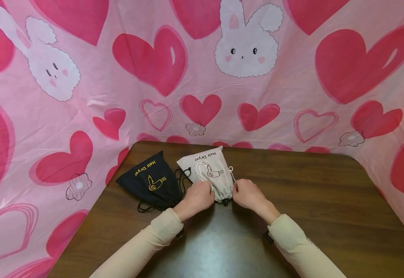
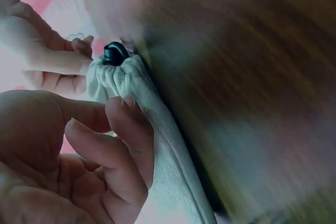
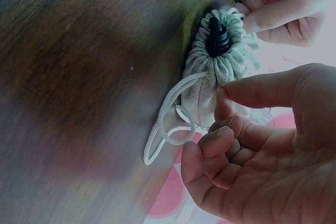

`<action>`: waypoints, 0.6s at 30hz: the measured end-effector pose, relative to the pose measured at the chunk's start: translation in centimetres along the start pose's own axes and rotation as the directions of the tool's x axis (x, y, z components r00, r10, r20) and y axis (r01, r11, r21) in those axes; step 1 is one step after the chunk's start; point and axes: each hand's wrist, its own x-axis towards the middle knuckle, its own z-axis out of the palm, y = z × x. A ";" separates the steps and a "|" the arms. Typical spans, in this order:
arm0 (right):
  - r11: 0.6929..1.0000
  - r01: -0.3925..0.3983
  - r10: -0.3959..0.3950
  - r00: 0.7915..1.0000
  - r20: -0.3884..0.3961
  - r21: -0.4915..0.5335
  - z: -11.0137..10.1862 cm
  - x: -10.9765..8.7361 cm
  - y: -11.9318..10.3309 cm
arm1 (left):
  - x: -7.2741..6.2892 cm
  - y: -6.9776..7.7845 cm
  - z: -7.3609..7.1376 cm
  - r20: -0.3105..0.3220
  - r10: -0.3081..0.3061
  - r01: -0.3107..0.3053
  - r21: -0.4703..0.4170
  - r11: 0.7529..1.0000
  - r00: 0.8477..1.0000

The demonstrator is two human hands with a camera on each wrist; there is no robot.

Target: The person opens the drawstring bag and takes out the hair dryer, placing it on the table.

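Note:
A light drawstring bag [image 1: 218, 160] printed "Hair Dryer" lies on the table, its gathered mouth toward me. My left hand [image 1: 198, 196] pinches the left side of that mouth between thumb and fingers. At the opposite side, my right hand [image 1: 252, 195] pinches the gathered cloth. A black ridged cord end [image 3: 218, 41] shows in the narrowed opening; the bag's other contents are hidden. White drawcord [image 3: 163, 116] hangs in loops beside the right fingers in the right wrist view.
Just left of the light bag lies a black drawstring bag [image 1: 144, 177] with yellow "Hair Dryer" print and black cords. Both rest on a dark wooden table [image 1: 309, 185]. Pink cloth [image 1: 202, 85] with hearts and rabbits hangs around the table's back and sides.

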 end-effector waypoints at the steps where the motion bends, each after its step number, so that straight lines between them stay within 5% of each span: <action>1: 1.000 0.004 -0.004 1.000 0.000 0.007 0.0 0.0 0.1 | 0.0 -0.1 -0.1 -0.007 -0.008 0.008 0.004 1.000 1.000; 8: 0.994 0.106 -0.105 0.994 -0.040 0.036 1.6 1.3 2.3 | 0.3 -0.3 -0.7 -0.027 -0.064 0.064 0.024 0.998 0.998; 18: 0.995 0.087 -0.086 0.996 -0.021 0.050 0.8 0.5 0.4 | 0.4 -1.3 -1.4 -0.078 -0.090 0.095 0.063 0.993 0.993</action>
